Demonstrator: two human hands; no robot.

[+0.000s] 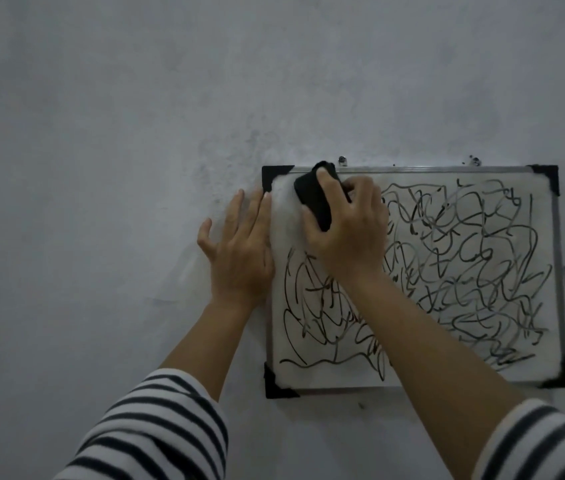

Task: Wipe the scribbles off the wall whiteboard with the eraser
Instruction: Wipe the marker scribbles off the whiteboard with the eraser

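Because the whiteboard hung on the wall from two small fixings along its top edge, it would likely have swung or shifted under sideways rubbing. That seems to be why the left hand lay flat at the board's left edge. Its fingers were straight and slightly spread, holding nothing, with the fingertips reaching up beside the black upper-left corner cap. So placed, the hand braced the frame without covering the ink.

The right hand gripped the black eraser, fingers curled over its far side and thumb along the near side, a hold that let the palm lean weight into the pad. The eraser sat tilted against the board in the upper-left corner, its top end just overlapping the top rail. Starting in a corner probably made sense, since strokes could then run outward without smearing ink back over clean ground.

Around the eraser lay a pale, mark-free patch. Everywhere else the black scribbles crossed the board, thick below the right forearm and out to the right edge, so most of the wiping appeared undone. Striped sleeves were pushed up both forearms, perhaps to keep the cloth off the ink.
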